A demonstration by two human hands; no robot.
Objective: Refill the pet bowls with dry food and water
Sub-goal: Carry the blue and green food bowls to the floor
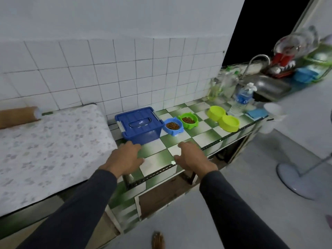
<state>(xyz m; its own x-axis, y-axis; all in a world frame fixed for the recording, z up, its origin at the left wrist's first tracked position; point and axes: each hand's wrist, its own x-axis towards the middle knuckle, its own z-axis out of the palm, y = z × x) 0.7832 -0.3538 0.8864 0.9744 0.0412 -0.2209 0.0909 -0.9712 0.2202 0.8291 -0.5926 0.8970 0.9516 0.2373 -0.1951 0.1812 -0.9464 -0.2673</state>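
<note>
On the green-and-white checkered counter stands a blue lidded storage box. Right of it sit a small blue bowl and a green bowl, both holding brown dry food. Further right lies a yellow-green double bowl, which looks empty. Behind it stands a capped clear water bottle with a blue label. My left hand hovers flat and relaxed over the counter's front edge, just before the blue box. My right hand is spread beside it, holding nothing.
A cloth-covered surface with a brown roll lies to the left. At the far right are a steel sink with a tap, a white cup, a blue cloth and a fan base on the floor.
</note>
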